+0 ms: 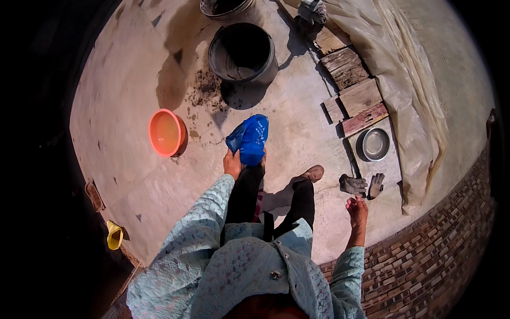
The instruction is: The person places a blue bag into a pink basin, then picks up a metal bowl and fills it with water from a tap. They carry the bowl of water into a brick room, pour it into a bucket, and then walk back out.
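My left hand (232,164) is closed on the near edge of a blue plastic bag (252,139) with white print. The bag is bunched up and held over my left leg; what it may contain is hidden. Out to the right, my right hand (357,211) holds nothing that I can see, its fingers loosely bent and a little apart. Just beyond it, two dirty work gloves, one dark glove (353,185) and one grey glove (376,186), lie on the ground. The right hand looks close to them, but I cannot tell whether it touches either.
A large black bucket (264,72) stands ahead, with another bucket (226,15) behind it. An orange basin (168,133) holds liquid at the left. To the right are a metal bowl (376,144), wooden boards (361,97) and plastic sheeting (404,80). A yellow container (114,235) lies far left.
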